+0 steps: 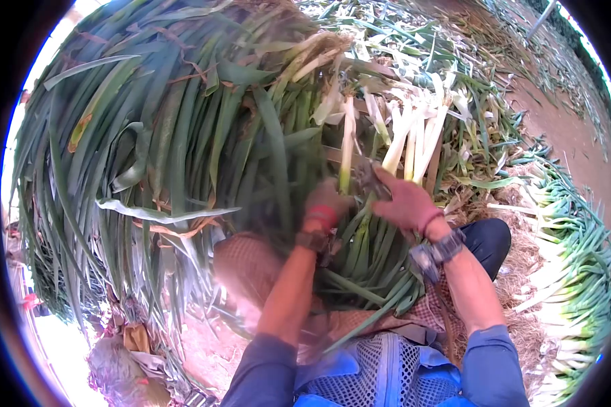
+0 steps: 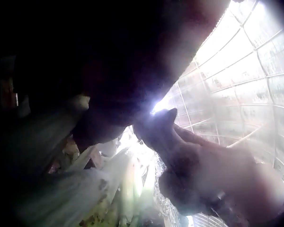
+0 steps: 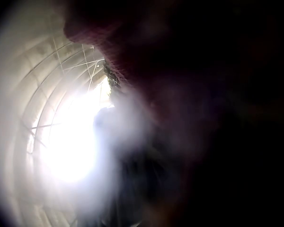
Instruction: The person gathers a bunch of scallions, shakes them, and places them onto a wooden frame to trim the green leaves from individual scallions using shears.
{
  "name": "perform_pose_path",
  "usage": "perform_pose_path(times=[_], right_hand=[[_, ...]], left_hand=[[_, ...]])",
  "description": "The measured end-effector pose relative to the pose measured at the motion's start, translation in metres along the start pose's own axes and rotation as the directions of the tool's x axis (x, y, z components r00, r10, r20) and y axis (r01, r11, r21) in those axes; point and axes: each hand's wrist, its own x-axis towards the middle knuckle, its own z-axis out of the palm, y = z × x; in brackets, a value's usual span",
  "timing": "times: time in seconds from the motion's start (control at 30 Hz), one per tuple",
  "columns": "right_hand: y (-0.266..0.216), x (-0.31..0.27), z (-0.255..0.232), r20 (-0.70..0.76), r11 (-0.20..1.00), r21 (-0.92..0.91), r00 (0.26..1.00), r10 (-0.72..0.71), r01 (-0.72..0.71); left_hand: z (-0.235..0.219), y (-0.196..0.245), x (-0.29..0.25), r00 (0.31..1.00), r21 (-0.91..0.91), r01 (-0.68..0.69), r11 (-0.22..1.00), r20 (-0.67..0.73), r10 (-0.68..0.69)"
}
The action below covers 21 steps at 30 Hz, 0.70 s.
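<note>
I see one leek stalk (image 1: 347,146) standing nearly upright in my head view, pale above and green below, in front of the person's body. The left hand (image 1: 329,202) is closed round its green lower part, though motion blurs the fingers. The right hand (image 1: 407,203) is just beside it, thumb towards a small dark shape at the fingertips; I cannot tell whether it grips anything

Long green leaves (image 1: 366,247) fill the space under both hands, over the lap. Beyond the right hand, a cluster of whitish stalks (image 1: 417,136) leans together, with loose leaf scraps (image 1: 414,47) further out. A tall heap of leafy leeks (image 1: 183,136) crowds the left, close against the left hand's side. Well to the right, a row of leeks (image 1: 570,271) lies beside dry, stringy matter (image 1: 523,244), bordered by bare brown ground (image 1: 553,129)

The left wrist view is mostly shadow, with pale stalks (image 2: 128,189) below and a gridded, translucent wall (image 2: 236,85) behind (the right wrist view gives me chiefly glare and darkness, hiding the fingers)
</note>
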Motion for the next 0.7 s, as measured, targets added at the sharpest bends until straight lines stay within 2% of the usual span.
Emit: perform_pose_path(times=[0.03, 0.07, 0.13, 0.2, 0.27, 0.3, 0.33, 0.4, 0.43, 0.47, 0.53, 0.6, 0.63, 0.67, 0.7], right_hand=[[-0.003, 0.011, -0.006, 0.021, 0.998, -0.014, 0.998, 0.058, -0.058], [-0.002, 0.020, -0.008, 0.024, 0.998, -0.014, 0.998, 0.054, -0.053], [0.004, 0.032, -0.008, -0.059, 0.997, 0.052, 0.996, 0.060, -0.057], [0.014, 0.029, -0.006, -0.023, 0.995, 0.058, 0.997, 0.077, -0.076], [0.032, 0.017, 0.004, -0.064, 0.983, 0.106, 0.987, -0.146, 0.152], [0.037, 0.002, 0.005, 0.006, 0.979, 0.166, 0.992, -0.122, 0.120], [0.041, -0.013, 0.008, 0.017, 0.979, 0.171, 0.993, -0.113, 0.108], [0.051, -0.039, 0.008, -0.038, 0.937, 0.290, 0.981, -0.191, 0.193], [0.048, -0.053, -0.003, 0.033, 0.948, 0.310, 0.995, -0.092, 0.078], [0.052, -0.062, -0.007, 0.036, 0.948, 0.311, 0.996, -0.086, 0.071], [0.066, -0.082, -0.013, -0.025, 0.821, 0.571, 0.999, 0.025, -0.006], [0.073, -0.100, -0.014, 0.004, 0.820, 0.572, 1.000, 0.021, -0.019], [0.057, -0.117, -0.016, 0.157, 0.754, 0.657, 0.978, -0.140, 0.002], [0.045, -0.135, -0.020, 0.285, 0.678, 0.735, 0.907, -0.309, 0.000], [0.037, -0.155, -0.031, 0.468, 0.754, 0.641, 0.851, -0.238, -0.141]], left_hand=[[-0.001, 0.000, -0.003, 1.000, 0.000, 0.003, 1.000, -0.004, -0.003], [-0.001, -0.001, -0.006, 1.000, -0.031, -0.004, 1.000, -0.015, 0.003], [-0.005, 0.000, -0.013, 1.000, -0.063, -0.007, 0.998, -0.024, 0.005], [-0.008, 0.001, -0.020, 0.999, -0.113, -0.033, 0.993, -0.016, 0.031], [-0.005, -0.011, -0.015, 1.000, -0.175, -0.013, 0.985, 0.013, 0.015], [-0.003, -0.016, -0.009, 1.000, -0.234, -0.005, 0.972, 0.028, 0.011], [-0.001, -0.016, -0.009, 0.999, -0.235, 0.006, 0.972, 0.041, 0.004], [-0.002, -0.012, -0.012, 0.999, -0.164, -0.043, 0.986, -0.005, 0.043], [-0.008, -0.003, -0.019, 1.000, -0.114, -0.026, 0.993, 0.007, 0.027], [-0.005, -0.005, -0.018, 1.000, -0.114, -0.024, 0.993, 0.014, 0.026], [0.000, -0.010, -0.015, 0.996, -0.246, -0.080, 0.966, 0.011, 0.086], [0.003, -0.013, -0.010, 0.996, -0.217, -0.091, 0.972, 0.002, 0.094], [0.002, -0.011, -0.012, 0.995, -0.194, -0.101, 0.976, 0.006, 0.104], [0.001, -0.010, -0.014, 0.993, -0.172, -0.110, 0.979, 0.011, 0.114], [0.002, -0.012, -0.013, 0.993, -0.171, -0.111, 0.979, 0.010, 0.114]])
